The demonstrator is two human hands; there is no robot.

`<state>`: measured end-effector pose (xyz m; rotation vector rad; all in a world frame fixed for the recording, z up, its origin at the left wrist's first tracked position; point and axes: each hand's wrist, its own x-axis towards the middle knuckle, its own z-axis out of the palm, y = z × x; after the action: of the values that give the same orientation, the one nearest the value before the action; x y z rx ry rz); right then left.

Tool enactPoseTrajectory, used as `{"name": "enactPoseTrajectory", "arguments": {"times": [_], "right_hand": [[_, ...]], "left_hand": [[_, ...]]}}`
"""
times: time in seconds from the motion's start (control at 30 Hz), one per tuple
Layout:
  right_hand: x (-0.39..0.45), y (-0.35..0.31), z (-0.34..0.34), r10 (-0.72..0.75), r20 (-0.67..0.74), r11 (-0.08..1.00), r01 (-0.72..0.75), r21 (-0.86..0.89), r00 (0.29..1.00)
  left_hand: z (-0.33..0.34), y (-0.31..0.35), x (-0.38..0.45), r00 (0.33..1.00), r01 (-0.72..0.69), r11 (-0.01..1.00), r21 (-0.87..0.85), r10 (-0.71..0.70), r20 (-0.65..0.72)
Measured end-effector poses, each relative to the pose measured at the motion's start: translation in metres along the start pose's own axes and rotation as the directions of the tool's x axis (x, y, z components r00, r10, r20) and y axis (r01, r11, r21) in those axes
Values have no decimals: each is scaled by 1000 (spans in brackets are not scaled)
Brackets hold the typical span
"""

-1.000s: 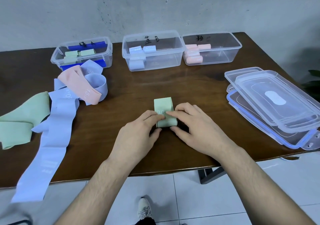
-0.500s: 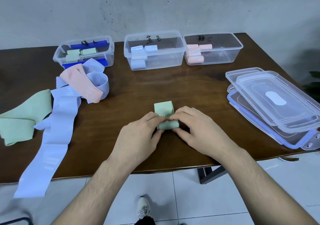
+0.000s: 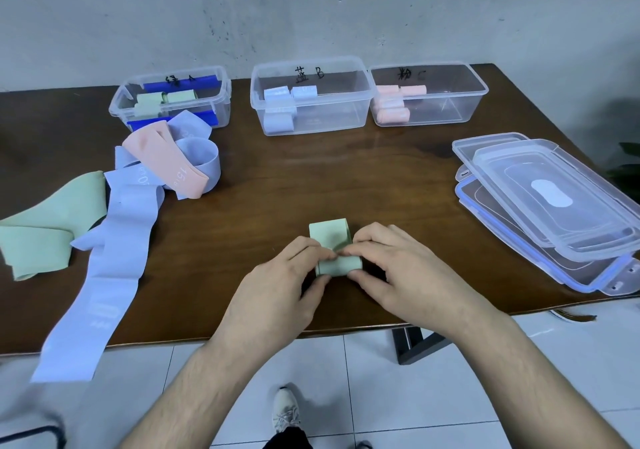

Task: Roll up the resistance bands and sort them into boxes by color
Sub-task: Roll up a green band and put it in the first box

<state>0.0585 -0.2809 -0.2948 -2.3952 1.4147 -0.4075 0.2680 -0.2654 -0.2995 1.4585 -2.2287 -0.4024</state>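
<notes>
Head view: a green resistance band [image 3: 331, 244] is being pinched near the table's [image 3: 346, 178] front edge. It is being gripped by curled fingers of the left hand [image 3: 277, 296] and right hand [image 3: 398, 272].

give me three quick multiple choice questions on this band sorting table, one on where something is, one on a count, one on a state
1. Where is the stack of lids?
A. on the table's right side
B. inside the middle box
C. on the floor

2. How many open boxes stand along the table's far edge?
A. two
B. three
C. five

3. What state is the green band under the hands in?
A. flat and unrolled
B. partly rolled
C. already in a box

Answers:
1. A, the lids lie near the right edge.
2. B, the left box, middle box and right box.
3. B, the left hand and right hand pinch its roll, with a short flat tail beyond.
</notes>
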Motion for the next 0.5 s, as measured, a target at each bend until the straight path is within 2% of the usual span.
{"name": "enactPoseTrajectory", "arguments": {"times": [0.3, 0.5], "right_hand": [[0, -6, 1, 19, -87, 999, -17, 32, 996], [8, -2, -4, 42, -50, 995, -37, 94, 998]], "left_hand": [[-2, -4, 10, 996, 59, 998, -1, -59, 71], [-2, -5, 6, 1000, -1, 1000, 10, 1, -18]]}}
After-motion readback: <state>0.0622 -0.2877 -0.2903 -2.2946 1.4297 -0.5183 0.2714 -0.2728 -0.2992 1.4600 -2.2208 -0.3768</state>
